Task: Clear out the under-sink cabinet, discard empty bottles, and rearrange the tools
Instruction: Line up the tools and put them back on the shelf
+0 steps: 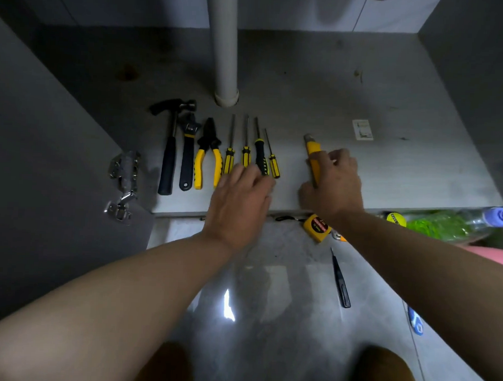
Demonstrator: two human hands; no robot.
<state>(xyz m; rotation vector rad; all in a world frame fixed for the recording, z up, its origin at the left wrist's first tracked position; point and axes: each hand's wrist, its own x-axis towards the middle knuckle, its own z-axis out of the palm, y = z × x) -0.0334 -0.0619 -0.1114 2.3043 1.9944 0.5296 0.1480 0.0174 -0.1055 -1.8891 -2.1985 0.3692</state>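
Right hand (334, 182): grasps the yellow utility knife (313, 148), which lies on the cabinet floor (390, 95), apart from the tool row.
Left hand (241, 195): fingers relaxed over the screwdrivers (245, 157), gripping nothing.
Risk: the left fingers may knock the aligned screwdrivers askew.
Risk: a cut if the knife blade is out; cannot tell.
Writing: the tape measure (317, 227) label appears to read "2 m"; the rest is illegible.

I see the grey cabinet floor (305, 86), on it a row of hammer (168, 159), wrench (187, 151), pliers (208, 149), four screwdrivers (229, 159), yellow utility knife (313, 151) apart to their right; below, the tiled floor (270, 276), bearing tape measure (317, 227), slim black tool (341, 281), plastic bottle (448, 225)
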